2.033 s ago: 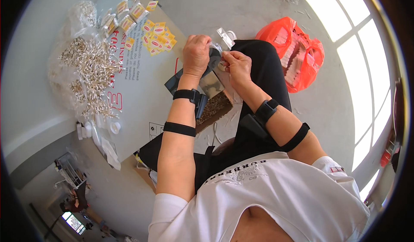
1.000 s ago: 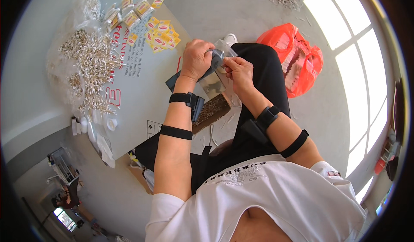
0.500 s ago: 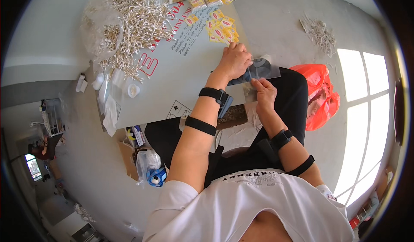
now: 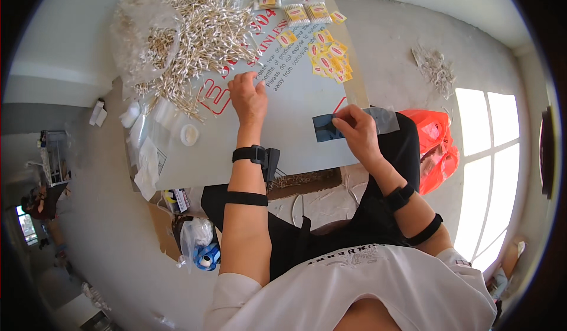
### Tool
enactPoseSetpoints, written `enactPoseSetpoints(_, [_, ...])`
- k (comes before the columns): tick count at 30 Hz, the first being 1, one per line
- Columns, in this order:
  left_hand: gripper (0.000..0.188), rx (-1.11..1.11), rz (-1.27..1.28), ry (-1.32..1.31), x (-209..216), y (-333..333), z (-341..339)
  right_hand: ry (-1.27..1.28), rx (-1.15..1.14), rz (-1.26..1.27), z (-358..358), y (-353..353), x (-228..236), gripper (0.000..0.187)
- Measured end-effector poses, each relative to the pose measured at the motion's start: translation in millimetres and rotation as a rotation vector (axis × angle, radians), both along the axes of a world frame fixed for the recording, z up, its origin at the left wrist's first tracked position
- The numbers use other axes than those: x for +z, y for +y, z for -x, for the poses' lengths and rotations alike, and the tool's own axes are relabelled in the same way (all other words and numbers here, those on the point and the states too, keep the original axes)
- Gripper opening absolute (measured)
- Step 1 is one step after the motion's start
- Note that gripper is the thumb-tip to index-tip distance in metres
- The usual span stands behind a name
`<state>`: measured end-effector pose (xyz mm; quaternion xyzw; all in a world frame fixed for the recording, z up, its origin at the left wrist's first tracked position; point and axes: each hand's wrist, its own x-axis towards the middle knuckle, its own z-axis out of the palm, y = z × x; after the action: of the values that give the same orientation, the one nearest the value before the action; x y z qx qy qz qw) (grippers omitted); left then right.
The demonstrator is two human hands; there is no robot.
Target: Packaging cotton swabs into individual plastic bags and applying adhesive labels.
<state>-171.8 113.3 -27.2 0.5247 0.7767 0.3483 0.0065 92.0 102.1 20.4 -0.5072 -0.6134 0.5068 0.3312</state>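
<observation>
My left hand (image 4: 248,99) is over the table at the near right edge of a big heap of cotton swabs (image 4: 201,27). Its fingers are bent and somewhat apart, and I see nothing in them. Over the table's right edge, my right hand (image 4: 359,133) pinches a dark bluish film sheet (image 4: 324,128) between thumb and fingers. A clear plastic piece (image 4: 387,119) sticks out on the far side of that hand; whether it joins the film I cannot tell. Beyond it lie scattered yellow-and-white paper labels (image 4: 331,59).
Bundled swab packs (image 4: 307,13) stand at the back of the table (image 4: 283,136). A small round white tub (image 4: 189,134) and a clear bag (image 4: 155,53) are on the left. A red plastic bag (image 4: 434,148) sits on the floor at right, and an open box (image 4: 307,183) below the table edge.
My left hand has let go of the film and moved left to the swab heap. My right hand has shifted slightly left and down, keeping the film. The view has shifted a little.
</observation>
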Motion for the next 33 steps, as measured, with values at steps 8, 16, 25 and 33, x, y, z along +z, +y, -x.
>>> enactPoseSetpoints(8, [0.015, 0.136, 0.047, 0.071, -0.1, 58.9, 26.9, -0.329, 0.229, -0.414, 154.2, 113.9, -24.7, 0.022])
enactPoseSetpoints(16, [0.013, 0.157, -0.095, 0.078, -4.4, 61.4, 26.6, -0.438, 0.221, -0.503, 185.5, 134.1, -44.6, 0.013])
enactPoseSetpoints(25, [0.013, 0.055, 0.156, 0.048, -2.0, 59.1, 23.0, -0.316, 0.080, -0.402, 162.9, 150.6, -42.1, 0.012])
enactPoseSetpoints(33, [0.012, 0.082, 0.030, 0.212, 2.0, 73.8, 21.2, -0.169, 0.061, -0.171, 164.0, 151.7, -33.7, 0.010])
